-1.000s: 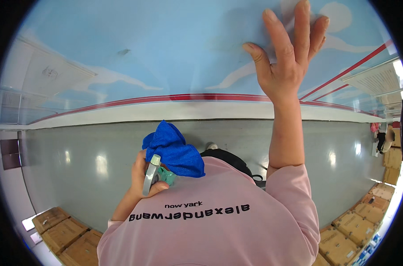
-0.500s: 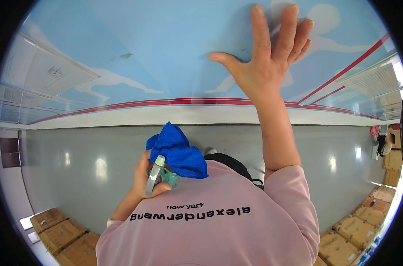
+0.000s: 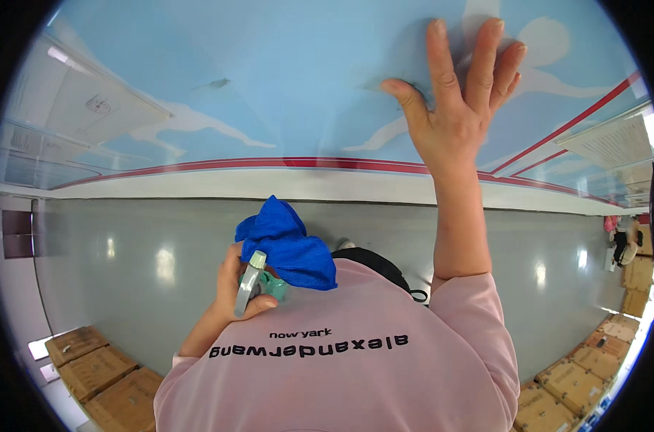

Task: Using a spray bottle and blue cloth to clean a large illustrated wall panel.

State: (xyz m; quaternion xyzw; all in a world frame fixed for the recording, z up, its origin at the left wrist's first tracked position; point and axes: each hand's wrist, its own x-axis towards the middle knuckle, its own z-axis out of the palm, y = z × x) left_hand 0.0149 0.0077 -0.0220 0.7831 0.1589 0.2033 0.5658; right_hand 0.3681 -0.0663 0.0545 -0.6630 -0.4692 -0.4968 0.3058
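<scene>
A storage or workplace hall (exact kind unclear): brown boxes (image 3: 98,372), glossy grey floor (image 3: 118,309), blue decorated wall (image 3: 305,93).

the blue cloth (image 3: 287,248) looked matt and rough, the sprayer (image 3: 248,286) smooth plastic, the wall (image 3: 291,101) and floor (image 3: 125,295) smooth and glossy, the boxes (image 3: 129,399) matt.

Before you, the light-blue wall panel (image 3: 305,86) blocks passage beyond your spread right hand (image 3: 460,122); sideways, you have unobstructed room leftward along its face, up to the pale sheet (image 3: 93,104). Your left hand (image 3: 228,291) carries bulk, the spray bottle (image 3: 248,285) and blue cloth (image 3: 291,248); an open gap separates this cloth from your right forearm (image 3: 460,223). Brown boxes (image 3: 100,371) stand well apart, lower left.
</scene>
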